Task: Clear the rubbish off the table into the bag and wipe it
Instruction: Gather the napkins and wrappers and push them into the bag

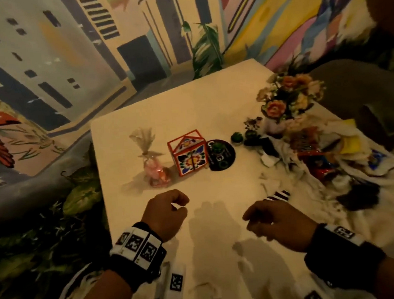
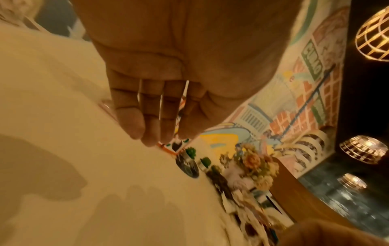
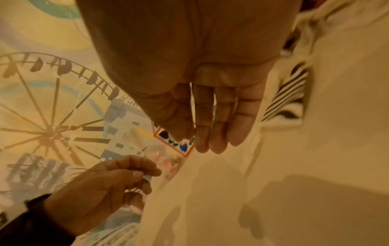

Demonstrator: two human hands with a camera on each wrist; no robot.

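Observation:
Both my hands hover low over the near part of the white table (image 1: 211,105) and hold nothing. My left hand (image 1: 179,205) hangs with loosely curled fingers (image 2: 147,126); it also shows at the lower left of the right wrist view, left hand (image 3: 109,179). My right hand (image 1: 255,220) is relaxed, its fingers (image 3: 212,133) nearly straight. Just beyond it lies a black-and-white striped scrap (image 1: 280,195) (image 3: 288,98). A rubbish pile (image 1: 321,156) of crumpled white tissues, a red wrapper and yellow and black bits covers the table's right side. I cannot make out a bag.
Mid-table stand a floral box with a red frame (image 1: 188,152), a black round coaster (image 1: 222,154) with a small plant, a pink wrapped favour (image 1: 156,171) and a flower vase (image 1: 286,104). A white tagged device (image 1: 176,283) lies at the front edge. A chair (image 1: 351,85) stands at the right.

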